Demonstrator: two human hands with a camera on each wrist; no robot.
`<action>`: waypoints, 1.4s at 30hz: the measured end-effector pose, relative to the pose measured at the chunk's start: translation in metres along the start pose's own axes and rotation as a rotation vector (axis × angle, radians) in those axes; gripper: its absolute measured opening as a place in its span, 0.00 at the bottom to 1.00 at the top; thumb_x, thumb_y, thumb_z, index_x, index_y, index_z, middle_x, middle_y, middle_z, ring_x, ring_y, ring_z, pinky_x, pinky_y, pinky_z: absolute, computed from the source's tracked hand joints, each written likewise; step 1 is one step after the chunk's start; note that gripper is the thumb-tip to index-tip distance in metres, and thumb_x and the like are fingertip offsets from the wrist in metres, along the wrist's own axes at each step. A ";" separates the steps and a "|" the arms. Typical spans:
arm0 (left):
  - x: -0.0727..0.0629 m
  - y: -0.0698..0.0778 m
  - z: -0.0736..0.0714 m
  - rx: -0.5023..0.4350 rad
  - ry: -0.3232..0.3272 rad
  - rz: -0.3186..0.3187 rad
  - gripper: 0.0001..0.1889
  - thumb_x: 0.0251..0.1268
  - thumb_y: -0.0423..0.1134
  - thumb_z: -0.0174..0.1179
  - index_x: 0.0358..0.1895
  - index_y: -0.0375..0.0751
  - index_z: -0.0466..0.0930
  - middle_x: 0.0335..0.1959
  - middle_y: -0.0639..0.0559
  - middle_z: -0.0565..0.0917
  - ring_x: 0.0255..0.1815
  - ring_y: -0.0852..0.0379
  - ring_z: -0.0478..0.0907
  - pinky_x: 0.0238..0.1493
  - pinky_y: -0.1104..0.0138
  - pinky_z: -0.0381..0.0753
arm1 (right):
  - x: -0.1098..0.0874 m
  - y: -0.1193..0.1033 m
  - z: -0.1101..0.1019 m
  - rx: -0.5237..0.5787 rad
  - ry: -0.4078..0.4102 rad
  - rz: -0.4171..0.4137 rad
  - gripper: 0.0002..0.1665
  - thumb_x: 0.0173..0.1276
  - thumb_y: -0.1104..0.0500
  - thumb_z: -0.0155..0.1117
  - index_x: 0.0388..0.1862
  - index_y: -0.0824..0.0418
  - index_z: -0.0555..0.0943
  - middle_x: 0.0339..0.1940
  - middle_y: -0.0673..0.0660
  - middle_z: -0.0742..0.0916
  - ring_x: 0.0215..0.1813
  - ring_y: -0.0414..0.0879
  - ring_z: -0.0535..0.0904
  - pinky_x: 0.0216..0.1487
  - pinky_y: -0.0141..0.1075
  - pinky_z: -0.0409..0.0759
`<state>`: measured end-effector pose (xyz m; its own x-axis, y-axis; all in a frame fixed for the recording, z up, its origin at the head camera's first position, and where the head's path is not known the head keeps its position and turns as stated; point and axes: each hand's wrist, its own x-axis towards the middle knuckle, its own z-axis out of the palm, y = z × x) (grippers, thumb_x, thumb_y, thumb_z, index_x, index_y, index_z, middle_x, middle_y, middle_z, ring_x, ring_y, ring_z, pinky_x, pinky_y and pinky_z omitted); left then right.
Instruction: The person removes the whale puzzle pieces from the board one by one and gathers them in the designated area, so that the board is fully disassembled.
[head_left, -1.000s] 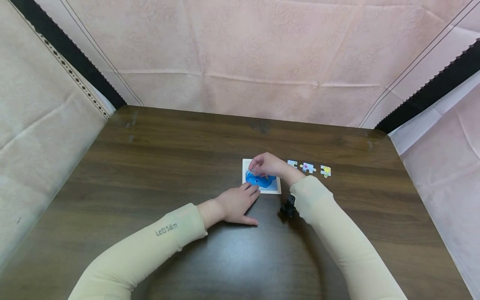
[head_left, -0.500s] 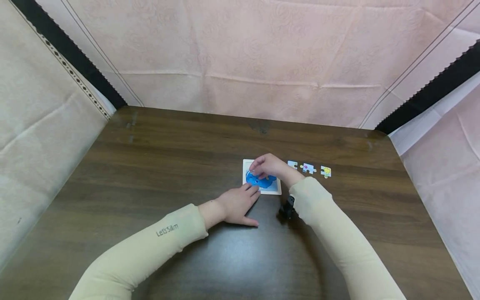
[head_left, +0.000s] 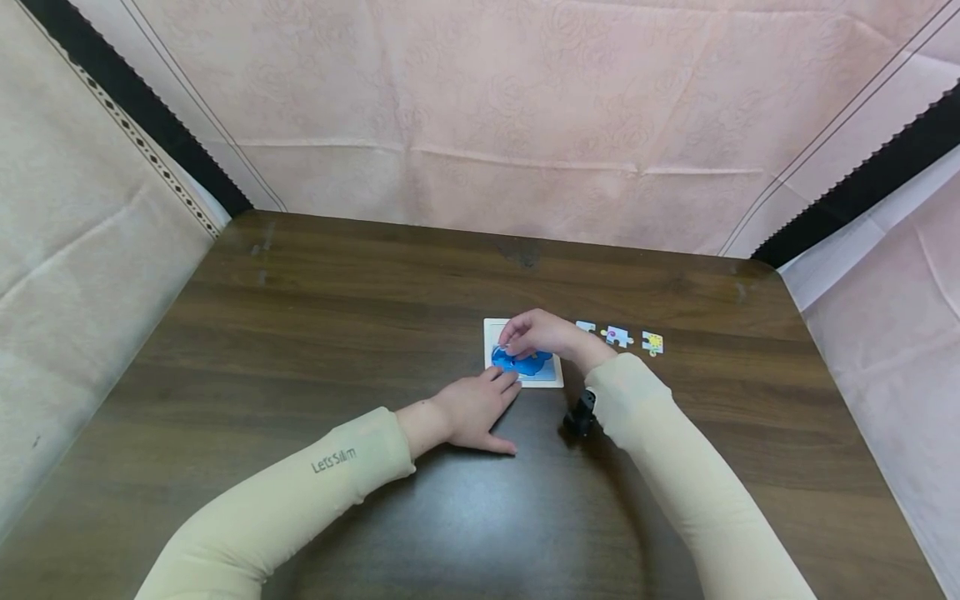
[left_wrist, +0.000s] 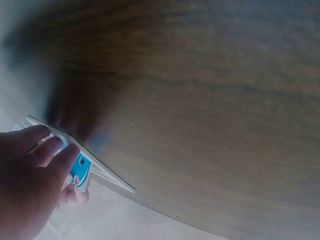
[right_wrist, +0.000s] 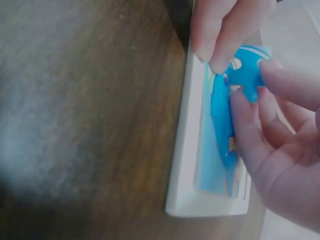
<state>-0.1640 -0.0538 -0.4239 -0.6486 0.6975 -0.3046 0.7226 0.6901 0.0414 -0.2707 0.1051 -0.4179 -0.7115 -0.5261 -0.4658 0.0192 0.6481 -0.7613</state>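
On the worktop point(head_left: 360, 317), the left hand point(head_left: 476, 410) rests straightened fingers on the near edge of a white-framed puzzle point(right_wrist: 185, 175); above it, the right hand's fingers pinch a tilted blue piece point(right_wrist: 248, 76). Three loose pieces point(head_left: 617, 336) lie beyond the right wrist.

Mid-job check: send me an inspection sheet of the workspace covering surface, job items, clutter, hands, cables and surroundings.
Surface: dark wood-grain table, with scuff marks near its far edge.
Job's things: white-bordered puzzle tray with a blue picture inside; blue puzzle piece held over it, seating unclear; three loose pieces beside the tray, left piece, middle piece, right piece.
Clutter: nothing seen.
Left hand: fingers extended, fingertips on the tray's near side.
Right hand: pinches the blue puzzle piece.
Cables: nothing seen.
Surroundings: pale pink cloth beyond the table, black bands at its corners.
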 end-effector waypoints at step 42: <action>0.000 0.003 0.001 -0.036 -0.042 -0.030 0.50 0.54 0.74 0.47 0.72 0.41 0.54 0.74 0.46 0.56 0.74 0.46 0.53 0.68 0.60 0.64 | -0.023 0.014 -0.036 0.340 0.084 0.116 0.22 0.69 0.63 0.55 0.60 0.69 0.72 0.58 0.65 0.77 0.42 0.43 0.82 0.57 0.40 0.76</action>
<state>-0.1618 -0.0525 -0.4243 -0.6584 0.6685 -0.3457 0.6938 0.7172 0.0655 -0.2795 0.1456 -0.4016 -0.7459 -0.4040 -0.5296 0.3249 0.4734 -0.8188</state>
